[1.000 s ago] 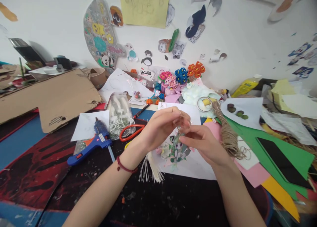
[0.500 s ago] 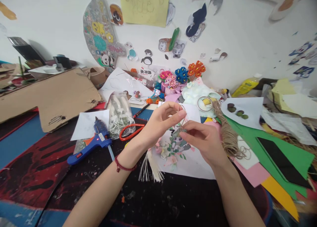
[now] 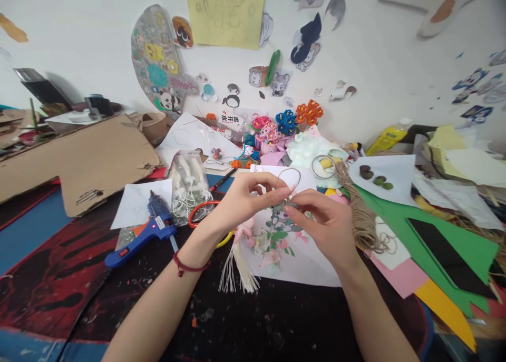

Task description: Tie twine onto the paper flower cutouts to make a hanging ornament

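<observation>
A thin brown cord loop (image 3: 291,173) stands up above my fingertips. My left hand (image 3: 255,196) pinches the foot of this loop between thumb and forefinger. Close beside it, my right hand (image 3: 326,217) is closed at the top of a charm with a grey cartoon figure (image 3: 281,221); its fingers partly cover the joint. Below are pink and white flowers (image 3: 263,243) with green leaves, over a white sheet of paper (image 3: 308,267). A cream tassel (image 3: 239,270) hangs at their left, reaching onto the dark tabletop.
On the left lie a blue glue gun (image 3: 146,233), red-handled scissors (image 3: 197,214) and a bag of white cords (image 3: 190,188). Jute twine (image 3: 361,219) and a black phone (image 3: 446,256) on green sheet (image 3: 399,206) are at the right. Crocheted flowers (image 3: 284,125) stand behind.
My left hand has moved down and left, from the upper part of the cord loop to its foot, and the loop now shows rounder. My right hand stays at the charm's top.
</observation>
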The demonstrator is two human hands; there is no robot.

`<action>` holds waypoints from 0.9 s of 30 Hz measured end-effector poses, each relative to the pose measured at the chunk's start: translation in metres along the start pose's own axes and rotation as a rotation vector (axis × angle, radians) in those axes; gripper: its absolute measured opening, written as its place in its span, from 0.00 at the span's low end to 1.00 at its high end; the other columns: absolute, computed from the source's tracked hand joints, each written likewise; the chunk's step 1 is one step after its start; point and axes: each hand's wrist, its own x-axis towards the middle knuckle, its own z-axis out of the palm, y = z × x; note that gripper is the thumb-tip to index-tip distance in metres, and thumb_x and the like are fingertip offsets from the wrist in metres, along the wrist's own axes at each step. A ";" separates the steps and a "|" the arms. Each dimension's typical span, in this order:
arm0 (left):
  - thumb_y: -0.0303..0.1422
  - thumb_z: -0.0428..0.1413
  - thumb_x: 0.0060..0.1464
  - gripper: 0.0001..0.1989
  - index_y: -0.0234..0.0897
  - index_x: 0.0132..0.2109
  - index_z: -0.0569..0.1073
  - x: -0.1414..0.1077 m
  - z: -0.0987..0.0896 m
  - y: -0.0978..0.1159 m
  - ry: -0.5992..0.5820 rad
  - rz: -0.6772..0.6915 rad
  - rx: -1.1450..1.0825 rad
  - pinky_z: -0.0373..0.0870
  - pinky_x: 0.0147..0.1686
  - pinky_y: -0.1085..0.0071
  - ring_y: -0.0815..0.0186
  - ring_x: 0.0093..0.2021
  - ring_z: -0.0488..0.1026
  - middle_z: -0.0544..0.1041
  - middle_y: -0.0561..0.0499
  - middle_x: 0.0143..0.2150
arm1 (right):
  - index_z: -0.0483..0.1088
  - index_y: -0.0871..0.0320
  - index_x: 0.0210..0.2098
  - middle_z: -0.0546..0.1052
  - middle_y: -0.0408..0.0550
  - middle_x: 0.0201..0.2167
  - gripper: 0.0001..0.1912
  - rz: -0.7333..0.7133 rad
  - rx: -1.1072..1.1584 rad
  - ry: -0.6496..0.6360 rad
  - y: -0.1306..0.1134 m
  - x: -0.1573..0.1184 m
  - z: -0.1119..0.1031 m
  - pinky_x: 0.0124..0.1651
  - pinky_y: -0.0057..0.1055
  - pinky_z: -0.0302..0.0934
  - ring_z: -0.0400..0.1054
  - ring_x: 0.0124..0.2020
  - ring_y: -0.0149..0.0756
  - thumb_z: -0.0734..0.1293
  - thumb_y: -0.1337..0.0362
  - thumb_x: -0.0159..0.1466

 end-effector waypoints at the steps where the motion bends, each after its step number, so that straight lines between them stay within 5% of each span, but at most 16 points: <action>1: 0.35 0.59 0.58 0.08 0.34 0.36 0.77 0.000 0.000 -0.001 -0.009 -0.008 -0.015 0.64 0.37 0.71 0.68 0.37 0.70 0.77 0.49 0.37 | 0.76 0.53 0.34 0.76 0.43 0.32 0.03 0.004 0.004 0.002 0.000 0.000 0.000 0.38 0.31 0.63 0.68 0.35 0.31 0.72 0.67 0.60; 16: 0.35 0.60 0.57 0.07 0.34 0.37 0.76 -0.001 -0.001 -0.005 -0.106 -0.060 -0.137 0.67 0.40 0.69 0.67 0.39 0.70 0.74 0.49 0.38 | 0.76 0.54 0.33 0.74 0.43 0.31 0.02 0.107 0.137 -0.044 0.000 0.000 -0.002 0.33 0.29 0.62 0.66 0.32 0.31 0.73 0.65 0.60; 27: 0.33 0.56 0.61 0.07 0.34 0.36 0.71 0.001 0.003 -0.006 -0.158 0.043 -0.095 0.66 0.40 0.71 0.69 0.39 0.68 0.71 0.50 0.39 | 0.77 0.54 0.32 0.69 0.40 0.25 0.02 0.240 0.301 -0.105 0.003 0.000 -0.005 0.28 0.28 0.52 0.58 0.27 0.27 0.73 0.64 0.59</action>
